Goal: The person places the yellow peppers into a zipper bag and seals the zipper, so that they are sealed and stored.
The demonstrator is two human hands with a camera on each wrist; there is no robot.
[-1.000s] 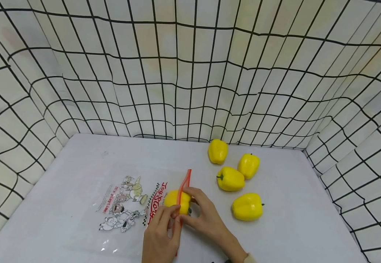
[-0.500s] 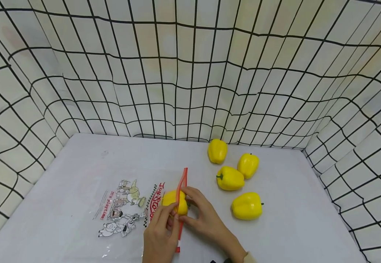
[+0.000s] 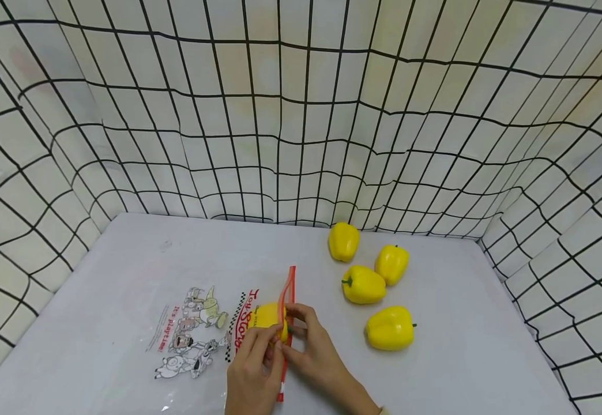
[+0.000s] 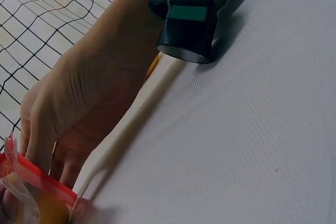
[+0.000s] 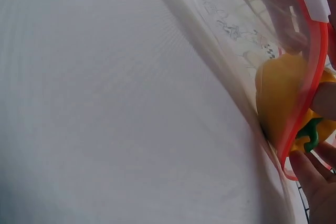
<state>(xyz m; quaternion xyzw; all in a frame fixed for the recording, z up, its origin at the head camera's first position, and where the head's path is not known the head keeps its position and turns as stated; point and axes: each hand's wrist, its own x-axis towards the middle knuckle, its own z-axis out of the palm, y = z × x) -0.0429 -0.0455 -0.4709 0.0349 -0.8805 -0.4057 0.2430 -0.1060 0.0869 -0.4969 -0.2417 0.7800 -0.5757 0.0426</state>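
Pinches with the left hand [image 3: 254, 366], thumb and bent forefinger closed together, the red zip strip [image 3: 293, 282] at the mouth of a flat, clear plastic bag [image 3: 210, 331] printed with cartoon figures and red lettering, spread toward 9 o'clock over a white tabletop [image 3: 451, 323]. Grips with the right hand [image 3: 319, 353], thumb and fingers curved partway round, the stem end of a glossy yellow bell pepper [image 3: 271, 314] in that mouth, mostly behind the clear plastic, green stem toward 4 o'clock. Shows in the right wrist view a white slider [image 5: 317, 6] on the strip, near 2 o'clock. Counts, from the hands, 4 loose glossy yellow peppers: the farthest pepper [image 3: 343, 242] toward 1 o'clock, a 2nd pepper [image 3: 363, 285] and a 3rd pepper [image 3: 391, 265] side by side toward 2 o'clock, a 4th pepper [image 3: 390, 328] near 3 o'clock. Wears on the right wrist a black device [image 4: 184, 35].
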